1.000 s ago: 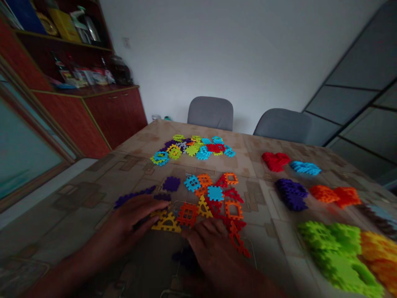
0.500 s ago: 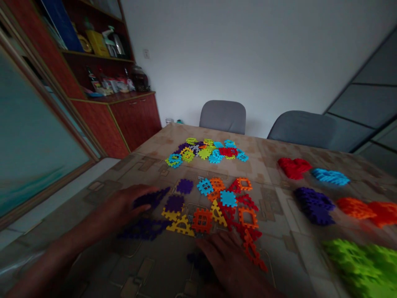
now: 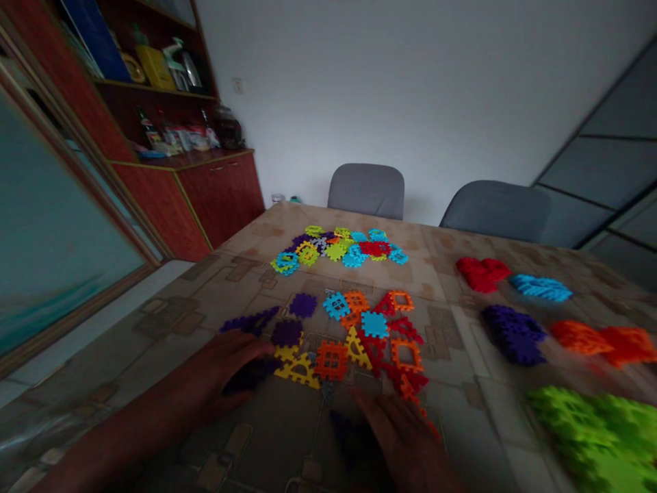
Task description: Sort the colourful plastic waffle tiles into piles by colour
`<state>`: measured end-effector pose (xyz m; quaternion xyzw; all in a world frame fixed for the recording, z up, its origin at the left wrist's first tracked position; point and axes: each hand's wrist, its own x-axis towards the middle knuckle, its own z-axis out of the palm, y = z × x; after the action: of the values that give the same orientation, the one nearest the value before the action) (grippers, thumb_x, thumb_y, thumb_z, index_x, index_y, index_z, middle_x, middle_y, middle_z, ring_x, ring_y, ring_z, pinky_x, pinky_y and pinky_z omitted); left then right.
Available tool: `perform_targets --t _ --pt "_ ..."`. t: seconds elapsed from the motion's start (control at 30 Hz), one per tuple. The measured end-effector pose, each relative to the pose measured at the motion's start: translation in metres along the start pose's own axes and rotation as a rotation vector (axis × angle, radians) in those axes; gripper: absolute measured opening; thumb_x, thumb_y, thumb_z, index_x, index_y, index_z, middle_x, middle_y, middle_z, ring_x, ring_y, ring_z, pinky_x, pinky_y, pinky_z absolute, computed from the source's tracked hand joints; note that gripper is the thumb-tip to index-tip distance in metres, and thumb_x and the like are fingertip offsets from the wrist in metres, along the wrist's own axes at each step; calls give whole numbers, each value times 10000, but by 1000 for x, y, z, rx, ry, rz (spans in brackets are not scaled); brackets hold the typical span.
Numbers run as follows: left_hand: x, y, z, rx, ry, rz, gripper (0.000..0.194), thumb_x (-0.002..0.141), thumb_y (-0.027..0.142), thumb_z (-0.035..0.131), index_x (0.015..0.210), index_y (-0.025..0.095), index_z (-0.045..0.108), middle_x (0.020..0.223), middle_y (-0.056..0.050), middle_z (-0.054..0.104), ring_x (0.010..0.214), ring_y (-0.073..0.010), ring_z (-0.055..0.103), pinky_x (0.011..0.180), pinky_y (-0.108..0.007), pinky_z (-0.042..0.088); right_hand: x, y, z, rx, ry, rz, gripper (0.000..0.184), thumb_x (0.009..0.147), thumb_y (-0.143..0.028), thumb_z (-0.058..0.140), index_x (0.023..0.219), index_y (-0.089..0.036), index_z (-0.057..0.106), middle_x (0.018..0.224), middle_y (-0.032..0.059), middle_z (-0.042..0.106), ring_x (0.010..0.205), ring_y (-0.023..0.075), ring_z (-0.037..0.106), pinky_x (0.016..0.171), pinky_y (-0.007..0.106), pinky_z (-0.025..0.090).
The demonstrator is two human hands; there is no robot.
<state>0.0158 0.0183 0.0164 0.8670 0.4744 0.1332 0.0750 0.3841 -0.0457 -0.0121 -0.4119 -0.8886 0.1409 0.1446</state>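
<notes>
Dark purple interlocking building pieces lie at my left hand. Its fingers curve over them, with the thumb apart on the near side. Just beyond the knuckles rests a purple triangular piece, with two purple square pieces to its right. My right hand is lower right, blurred, closed on a dark purple piece that shows below the thumb; much of the grip is hidden. Between and beyond the hands are yellow triangle pieces, an orange window square, a blue square and several red pieces.
A mixed heap spreads farther back. To the right stand sorted piles: red, blue, purple, orange and green. Two grey chairs back the patterned table.
My left hand has left the purple triangle, moving nearer to me over the lower purple pieces. My right hand has shifted right along with its dark purple piece. The view has swung.
</notes>
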Motion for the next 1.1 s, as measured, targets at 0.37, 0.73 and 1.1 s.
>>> perform_targets --t 0.37,0.73,1.1 --pt "11 57 -26 -196 51 141 608 900 302 669 1447 482 475 1368 18 663 1107 -245 711 924 -333 607 -1 -3 -29 211 -69 152 1028 704 -93 767 1592 -210 261 1397 156 608 1284 325 560 1101 501 433" --pt "58 128 10 -244 -156 448 794 869 204 742 1552 329 357 1322 -64 683 1234 -264 635 1089 -402 500 -5 13 -34 327 177 230 794 796 -54 590 1521 -231 321 1215 101 668 1111 257 628 952 443 537" --pt "12 40 -2 -50 94 124 472 947 442 664 1405 448 551 1347 14 682 1193 -254 672 1007 -357 561 5 -12 -31 242 -40 101 683 723 -128 721 1367 -204 506 1231 97 687 1135 273 610 1008 412 463"
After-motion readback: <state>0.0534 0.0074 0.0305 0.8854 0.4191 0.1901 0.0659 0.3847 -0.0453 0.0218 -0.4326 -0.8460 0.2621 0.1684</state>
